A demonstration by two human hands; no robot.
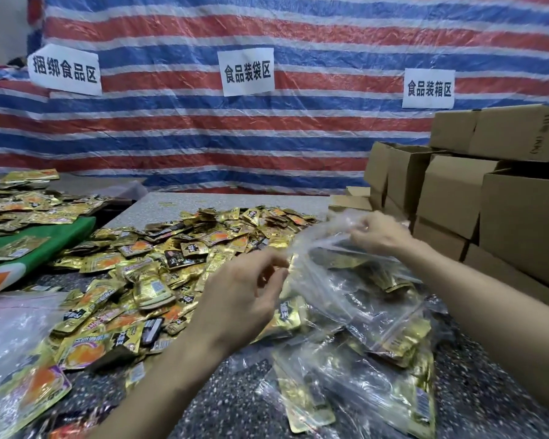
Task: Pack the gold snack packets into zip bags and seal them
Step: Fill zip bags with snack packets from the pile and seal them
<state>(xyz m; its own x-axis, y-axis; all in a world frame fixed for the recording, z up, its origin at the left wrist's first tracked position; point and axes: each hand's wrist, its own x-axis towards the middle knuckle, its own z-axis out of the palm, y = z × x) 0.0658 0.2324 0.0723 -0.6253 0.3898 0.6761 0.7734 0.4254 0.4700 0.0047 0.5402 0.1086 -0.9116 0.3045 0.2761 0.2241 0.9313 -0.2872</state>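
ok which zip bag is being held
The zip bag between the left hand and right hand, pinched at its top; the other bags lie flat.

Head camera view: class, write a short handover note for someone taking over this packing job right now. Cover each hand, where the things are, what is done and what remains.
Left hand: pinches the left end of the zip bag at its mouth.
Right hand: pinches the right end of the same mouth.
Zip bag: held up over the table, with gold packets already inside. Whether its strip is closed cannot be told.
Done: several filled bags lie at front right.
Left: seal this bag, then bag the loose pile spread across the table.
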